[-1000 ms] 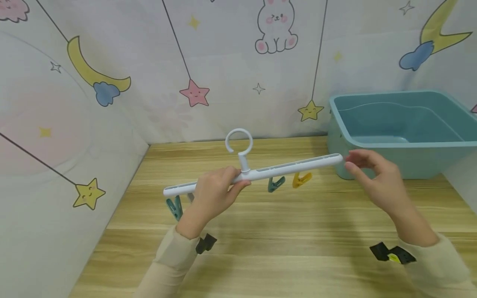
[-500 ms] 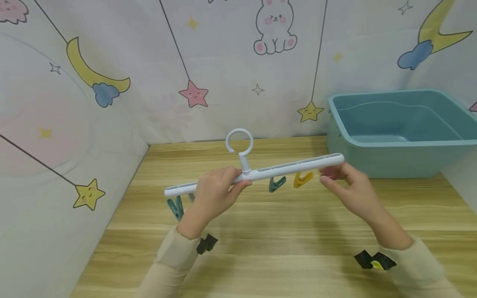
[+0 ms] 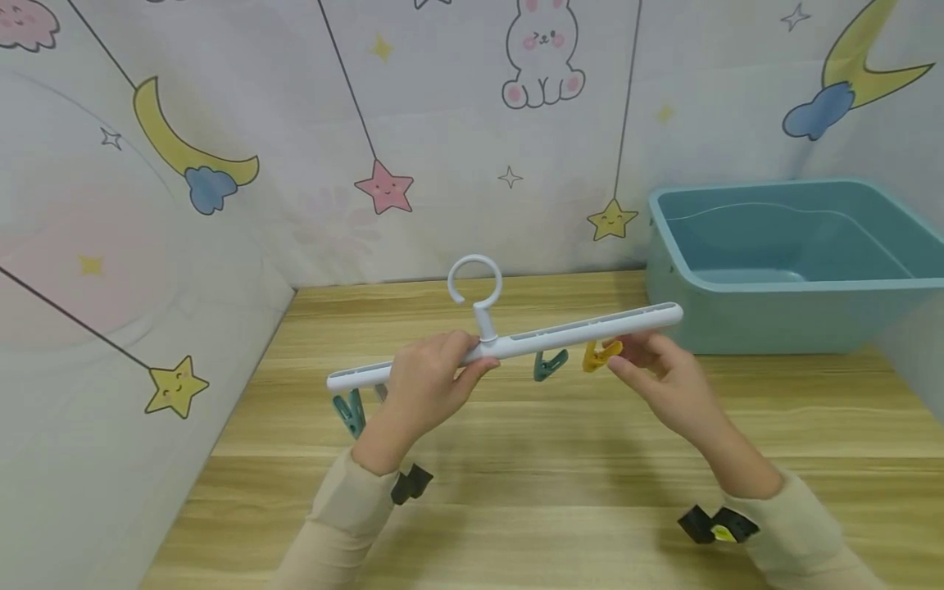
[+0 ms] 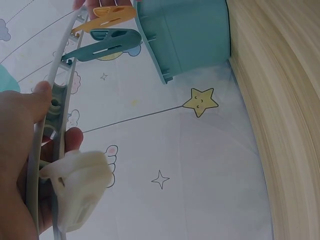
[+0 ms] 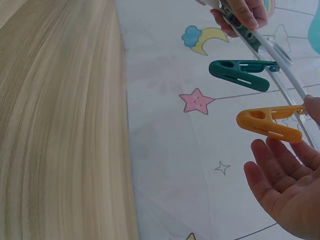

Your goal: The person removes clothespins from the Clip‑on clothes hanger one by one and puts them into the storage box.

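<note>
A white clip hanger [image 3: 575, 333] with a round hook is held up above the table, its right end tilted higher. My left hand [image 3: 435, 381] grips its bar just left of the hook. From the bar hang a yellow clothespin [image 3: 601, 356] and a green clothespin [image 3: 549, 365] on the right. Another green clothespin [image 3: 350, 412] and a partly hidden grey one hang on the left. My right hand [image 3: 671, 389] is at the yellow clothespin. In the right wrist view its fingers [image 5: 280, 172] are loosely bent below that clothespin, with the thumb close to its upper end.
A blue-green plastic tub [image 3: 767, 319] stands at the back right of the wooden table [image 3: 516, 508]. Behind and to the left hangs a white cloth [image 3: 442, 131] printed with stars, moons and a rabbit.
My right hand has moved left from beyond the hanger's right end to the yellow clothespin. The left hand and the hanger have stayed nearly still.
</note>
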The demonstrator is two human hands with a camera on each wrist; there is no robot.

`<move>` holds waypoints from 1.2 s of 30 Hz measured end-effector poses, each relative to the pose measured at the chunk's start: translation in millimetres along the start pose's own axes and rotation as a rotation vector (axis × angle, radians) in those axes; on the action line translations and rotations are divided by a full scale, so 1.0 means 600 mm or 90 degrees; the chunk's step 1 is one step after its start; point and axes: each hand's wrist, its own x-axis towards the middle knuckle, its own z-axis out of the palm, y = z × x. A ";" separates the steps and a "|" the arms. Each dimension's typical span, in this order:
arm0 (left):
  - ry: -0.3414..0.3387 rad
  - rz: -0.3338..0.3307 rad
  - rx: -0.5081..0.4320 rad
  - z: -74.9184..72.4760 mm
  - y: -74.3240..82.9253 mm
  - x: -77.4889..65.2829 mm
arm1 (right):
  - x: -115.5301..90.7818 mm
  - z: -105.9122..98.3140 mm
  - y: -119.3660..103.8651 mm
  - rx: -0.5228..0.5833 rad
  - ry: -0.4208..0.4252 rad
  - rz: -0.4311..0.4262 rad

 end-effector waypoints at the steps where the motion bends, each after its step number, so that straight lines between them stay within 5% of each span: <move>1: 0.000 0.000 0.000 0.000 0.000 0.000 | 0.000 0.003 0.000 0.014 0.000 -0.004; 9: -0.004 -0.003 -0.001 0.001 0.003 0.000 | 0.005 0.020 -0.002 0.110 -0.010 0.010; 36: -0.003 0.005 -0.026 0.006 0.002 -0.001 | 0.008 0.031 0.004 0.234 -0.081 0.008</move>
